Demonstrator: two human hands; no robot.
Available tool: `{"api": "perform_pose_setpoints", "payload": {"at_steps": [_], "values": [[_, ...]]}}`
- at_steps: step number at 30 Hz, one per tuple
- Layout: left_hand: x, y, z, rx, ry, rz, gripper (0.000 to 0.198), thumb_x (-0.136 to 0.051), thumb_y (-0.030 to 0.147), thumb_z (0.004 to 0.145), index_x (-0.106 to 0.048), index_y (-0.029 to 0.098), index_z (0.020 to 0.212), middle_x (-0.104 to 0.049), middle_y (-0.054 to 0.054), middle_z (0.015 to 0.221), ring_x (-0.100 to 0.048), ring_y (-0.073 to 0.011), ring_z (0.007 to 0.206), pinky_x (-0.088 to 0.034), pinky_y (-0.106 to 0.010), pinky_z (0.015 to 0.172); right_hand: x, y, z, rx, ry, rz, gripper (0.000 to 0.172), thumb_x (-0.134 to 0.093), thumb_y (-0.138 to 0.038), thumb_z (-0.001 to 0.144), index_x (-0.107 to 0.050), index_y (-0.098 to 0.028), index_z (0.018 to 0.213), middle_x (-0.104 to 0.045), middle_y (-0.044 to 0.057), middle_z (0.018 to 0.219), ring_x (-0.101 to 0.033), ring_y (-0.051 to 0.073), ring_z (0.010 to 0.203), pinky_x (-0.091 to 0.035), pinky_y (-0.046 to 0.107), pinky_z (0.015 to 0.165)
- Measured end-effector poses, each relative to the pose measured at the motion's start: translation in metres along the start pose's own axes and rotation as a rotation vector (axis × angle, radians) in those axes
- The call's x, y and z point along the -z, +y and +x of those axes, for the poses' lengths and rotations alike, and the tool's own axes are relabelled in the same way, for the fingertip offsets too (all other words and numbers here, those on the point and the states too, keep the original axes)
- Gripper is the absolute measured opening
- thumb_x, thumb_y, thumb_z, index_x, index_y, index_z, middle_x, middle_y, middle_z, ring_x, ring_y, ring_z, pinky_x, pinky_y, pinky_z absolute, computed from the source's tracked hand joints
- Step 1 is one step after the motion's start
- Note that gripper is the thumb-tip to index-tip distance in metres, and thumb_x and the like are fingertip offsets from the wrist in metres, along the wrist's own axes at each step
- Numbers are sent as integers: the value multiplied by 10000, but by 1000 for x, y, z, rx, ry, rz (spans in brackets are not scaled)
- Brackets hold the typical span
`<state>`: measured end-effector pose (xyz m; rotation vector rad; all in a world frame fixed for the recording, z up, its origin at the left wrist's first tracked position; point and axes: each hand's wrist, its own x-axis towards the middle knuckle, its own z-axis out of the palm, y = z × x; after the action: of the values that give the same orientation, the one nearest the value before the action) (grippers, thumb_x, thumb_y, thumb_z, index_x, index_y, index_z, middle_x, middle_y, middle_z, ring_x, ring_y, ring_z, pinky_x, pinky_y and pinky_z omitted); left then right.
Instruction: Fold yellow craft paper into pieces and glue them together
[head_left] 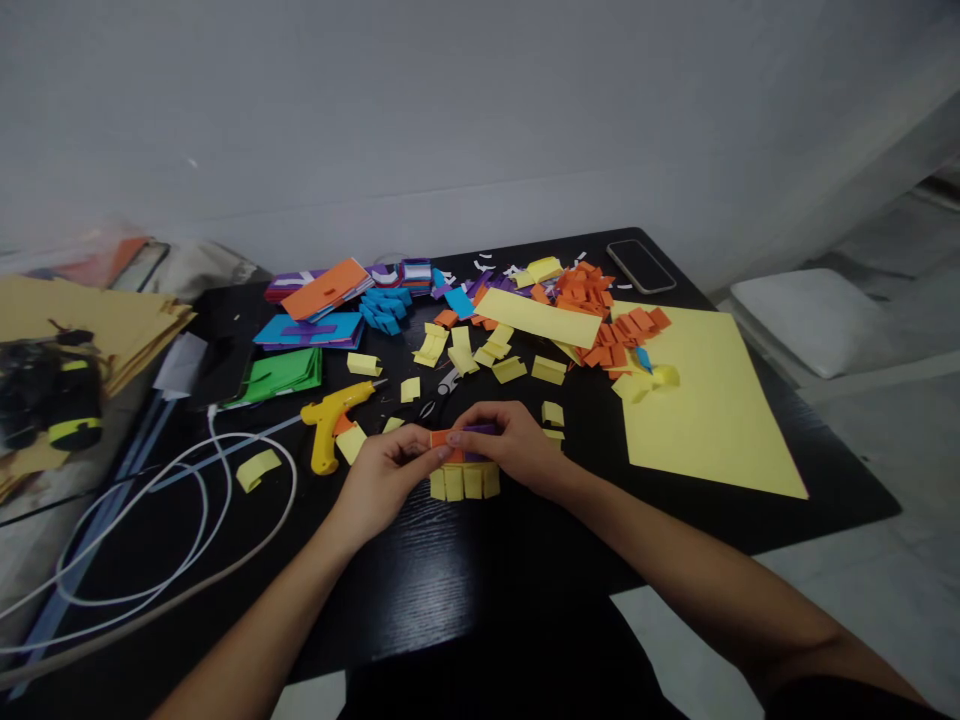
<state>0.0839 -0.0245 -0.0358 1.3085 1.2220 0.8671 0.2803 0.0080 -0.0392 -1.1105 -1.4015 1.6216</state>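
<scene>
Near the front of the black table, my left hand [390,470] and my right hand [517,445] hold one folded paper piece [466,455] between them. It has orange and purple panels on top and a row of yellow folded tabs along its lower edge. My left fingers pinch its orange end, while my right thumb and fingers close on the orange and purple part. Just beyond my hands lies a pair of scissors [448,382], partly hidden. A yellow glue gun [330,425] rests left of my left hand, with a yellow paper scrap [350,440] beside it.
Folded yellow pieces [510,370], orange pieces [585,290] and blue pieces [385,310] lie across the back. Green paper [285,375] is at left. A yellow sheet [705,430] and a phone [640,266] are at right. A white cable [289,490] loops at left.
</scene>
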Motion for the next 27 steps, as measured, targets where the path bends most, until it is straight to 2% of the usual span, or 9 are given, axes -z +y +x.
{"api": "perform_pose_setpoints", "payload": {"at_steps": [9,16,22,27], "values": [[2,1,0,6,-9,36,197,-763,386,851,-786,191,835,-753,-18,744,-624,-134,655,-467,-233,615,0,1,2,-8,9,-15,211,-840,-375,729,-777,-180,776,-683,-9,690,-565,123,645,-419,258,628],[1,0,-3,-27,-2,103,223,-775,405,843,-782,184,869,-712,-6,722,-587,-138,653,-439,-244,617,0,-1,0,32,-43,-60,237,-835,-405,764,-789,-175,797,-721,6,710,-618,146,687,-456,272,670],[-4,6,-6,-21,-66,18,222,-715,408,897,-749,196,949,-712,-4,805,-607,-149,732,-464,-250,682,-4,4,-1,145,72,-12,189,-795,-376,808,-753,-192,804,-735,9,786,-648,151,739,-509,288,734],[-7,1,-4,8,-12,6,226,-786,402,830,-748,188,894,-693,12,752,-576,-138,680,-451,-239,642,-6,4,-2,76,62,98,241,-797,-420,802,-727,-192,832,-727,11,801,-653,148,729,-533,283,698]]}}
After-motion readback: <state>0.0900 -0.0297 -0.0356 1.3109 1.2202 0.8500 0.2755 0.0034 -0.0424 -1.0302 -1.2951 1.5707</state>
